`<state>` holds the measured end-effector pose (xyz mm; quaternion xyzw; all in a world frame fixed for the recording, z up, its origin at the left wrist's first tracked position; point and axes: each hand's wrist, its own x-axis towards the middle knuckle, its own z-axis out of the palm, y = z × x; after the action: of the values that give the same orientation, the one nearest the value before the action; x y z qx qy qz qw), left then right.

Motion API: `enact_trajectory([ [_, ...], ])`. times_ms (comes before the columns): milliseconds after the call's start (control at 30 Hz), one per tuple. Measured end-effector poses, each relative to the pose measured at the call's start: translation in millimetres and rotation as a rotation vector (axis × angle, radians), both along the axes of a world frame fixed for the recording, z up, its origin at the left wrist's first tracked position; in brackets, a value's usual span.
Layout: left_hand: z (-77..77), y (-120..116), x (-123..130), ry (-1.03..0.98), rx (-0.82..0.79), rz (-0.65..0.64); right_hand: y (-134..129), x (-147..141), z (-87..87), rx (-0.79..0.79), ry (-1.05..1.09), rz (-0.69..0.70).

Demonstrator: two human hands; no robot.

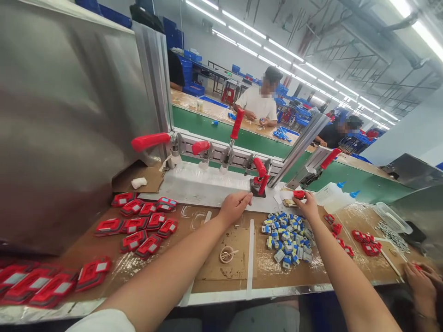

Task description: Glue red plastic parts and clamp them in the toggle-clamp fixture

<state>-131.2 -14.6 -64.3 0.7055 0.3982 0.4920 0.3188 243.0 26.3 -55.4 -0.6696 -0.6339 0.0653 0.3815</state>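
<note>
My left hand (236,207) reaches to the foot of a red-handled toggle clamp (260,177). Its fingers are curled together beside the clamp's dark base (257,188); whatever they may grip is hidden. Between the fingertips of my right hand (309,206) is a small red plastic part (298,194), held above some pale paper pieces (287,201). Just below that hand lies a heap of small blue, white and yellow blocks (287,237). A small round cup (227,254) with a thin stick in it stands on the cardboard between my forearms.
Red frame-shaped parts (148,246) cover the bench's left side, with smaller red parts (367,242) at right. Several toggle clamps line a metal rail (214,154). Two blue-tipped bottles (330,193) stand at right. Another person's hands (420,279) work at the right edge; a person (258,103) sits opposite.
</note>
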Motion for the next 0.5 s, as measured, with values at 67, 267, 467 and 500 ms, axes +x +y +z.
enact_trajectory([
  [67,0.8,-0.4,-0.4,0.003,0.001,0.001,-9.3,-1.3,7.4,0.015,-0.026,-0.014],
  [267,0.5,1.4,0.7,0.035,0.004,0.008,-62.2,-31.9,24.5,-0.157,0.12,0.087],
  [467,0.7,1.6,0.4,0.043,-0.01,0.015,-94.1,-69.0,44.3,-0.145,0.283,0.207],
  [500,0.8,1.6,0.2,0.043,-0.012,0.017,-97.5,-73.7,47.6,-0.125,0.309,0.219],
])
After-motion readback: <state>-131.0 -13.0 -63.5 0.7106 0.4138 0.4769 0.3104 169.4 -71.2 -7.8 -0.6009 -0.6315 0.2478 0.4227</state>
